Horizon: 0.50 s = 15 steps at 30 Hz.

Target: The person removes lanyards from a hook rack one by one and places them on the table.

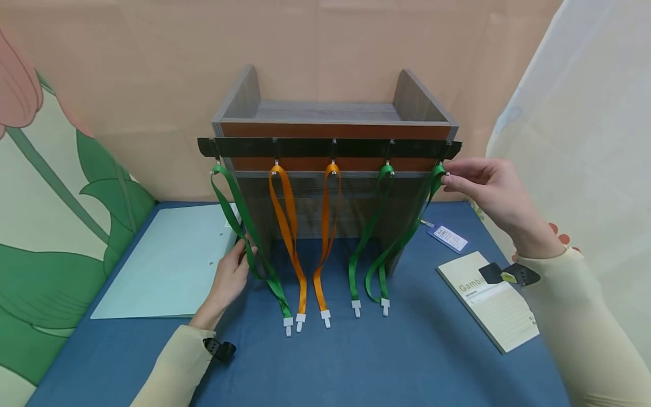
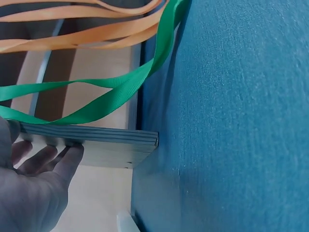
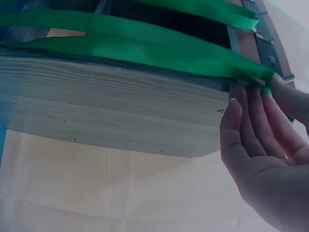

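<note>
A grey wooden shelf [image 1: 325,111] has a black hook rail [image 1: 305,148] along its front. Three green lanyards and two orange lanyards [image 1: 287,215] hang from it, white clips downward. My right hand [image 1: 483,186] pinches the top loop of the rightmost green lanyard [image 3: 130,50] by the end hook, thumb and fingertips close to the shelf's right side. Low on the left, my left hand [image 1: 231,277] holds the shelf's left side panel [image 2: 101,150], with several fingers on its outer face. The leftmost green lanyard [image 1: 241,217] hangs just in front of that hand.
A pale blue folder [image 1: 163,260] lies on the blue-covered table [image 1: 325,373] at the left. To the right are a purple-and-white tag [image 1: 450,238] and a cream notebook [image 1: 488,305]. A peach backdrop [image 1: 325,45] stands behind the shelf.
</note>
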Each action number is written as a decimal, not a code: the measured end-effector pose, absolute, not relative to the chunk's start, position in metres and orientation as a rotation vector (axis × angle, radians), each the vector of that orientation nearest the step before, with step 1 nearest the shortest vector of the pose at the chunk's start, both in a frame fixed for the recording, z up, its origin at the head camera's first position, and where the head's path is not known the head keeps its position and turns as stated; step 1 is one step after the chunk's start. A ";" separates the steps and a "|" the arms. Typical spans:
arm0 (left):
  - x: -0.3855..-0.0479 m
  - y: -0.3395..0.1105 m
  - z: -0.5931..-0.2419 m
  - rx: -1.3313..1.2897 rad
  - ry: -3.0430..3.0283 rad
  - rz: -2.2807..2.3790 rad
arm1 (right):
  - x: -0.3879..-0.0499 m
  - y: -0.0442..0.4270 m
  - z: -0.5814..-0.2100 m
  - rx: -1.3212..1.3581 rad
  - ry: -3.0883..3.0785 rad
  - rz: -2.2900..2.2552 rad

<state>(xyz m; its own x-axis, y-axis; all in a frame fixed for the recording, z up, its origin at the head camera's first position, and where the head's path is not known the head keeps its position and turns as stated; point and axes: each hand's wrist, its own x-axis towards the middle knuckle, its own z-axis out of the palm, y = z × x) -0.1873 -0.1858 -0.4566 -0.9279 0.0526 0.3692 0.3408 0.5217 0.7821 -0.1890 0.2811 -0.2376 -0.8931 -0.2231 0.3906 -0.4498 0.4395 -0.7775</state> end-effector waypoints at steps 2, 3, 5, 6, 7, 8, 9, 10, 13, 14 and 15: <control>-0.187 -0.186 -0.457 -0.333 -2.459 -1.358 | -0.191 0.282 -0.237 0.594 -2.468 1.442; -0.187 -0.186 -0.457 -0.337 -2.454 -1.358 | -0.192 0.282 -0.238 0.600 -2.465 1.445; -0.187 -0.185 -0.457 -0.350 -2.445 -1.357 | -0.193 0.283 -0.238 0.614 -2.454 1.455; -0.187 -0.185 -0.456 -0.353 -2.441 -1.356 | -0.193 0.284 -0.238 0.626 -2.446 1.454; -0.187 -0.184 -0.456 -0.355 -2.438 -1.358 | -0.193 0.284 -0.238 0.636 -2.439 1.453; -0.187 -0.184 -0.456 -0.358 -2.435 -1.358 | -0.193 0.285 -0.238 0.647 -2.429 1.460; -0.187 -0.184 -0.456 -0.356 -2.435 -1.360 | -0.193 0.285 -0.237 0.653 -2.425 1.452; -0.187 -0.184 -0.455 -0.354 -2.435 -1.358 | -0.192 0.286 -0.237 0.657 -2.422 1.445; -0.187 -0.185 -0.455 -0.340 -2.438 -1.345 | -0.189 0.287 -0.233 0.663 -2.409 1.438; -0.187 -0.185 -0.455 -0.336 -2.438 -1.339 | -0.187 0.287 -0.231 0.663 -2.407 1.448; -0.187 -0.185 -0.456 -0.333 -2.436 -1.336 | -0.186 0.287 -0.228 0.675 -2.401 1.464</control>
<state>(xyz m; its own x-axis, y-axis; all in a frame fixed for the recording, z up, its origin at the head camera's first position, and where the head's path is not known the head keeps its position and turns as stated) -0.1869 -0.1854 -0.4557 -0.9141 0.0404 0.4034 0.3619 0.5297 0.7671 -0.1861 0.2869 -0.2284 -0.8620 -0.2564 0.4374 -0.5062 0.3881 -0.7702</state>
